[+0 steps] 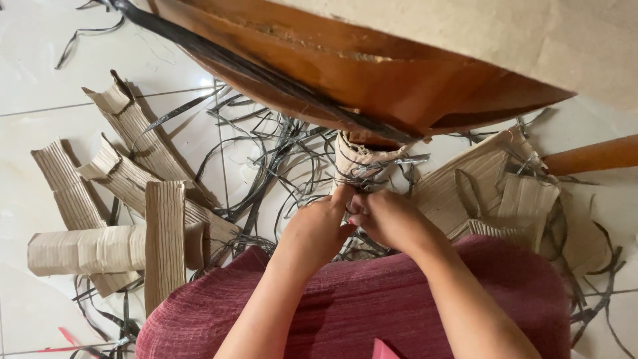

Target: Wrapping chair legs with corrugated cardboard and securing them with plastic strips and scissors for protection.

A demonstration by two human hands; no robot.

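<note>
Touching cardboard wrap (355,163), both grips (355,216).

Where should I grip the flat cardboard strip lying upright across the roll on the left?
Probably take the corrugated cardboard strip by its near end, coming from the left edge, away from the left hand and right hand. It lies loose across the cardboard roll, its lower end overhanging the white tile floor.

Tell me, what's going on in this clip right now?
A person sits on a tiled floor, both hands together at a leg of wooden furniture wrapped in corrugated cardboard. The left hand and right hand pinch at black plastic strapping on the wrap. Torn cardboard strips and loose straps lie around.
</note>
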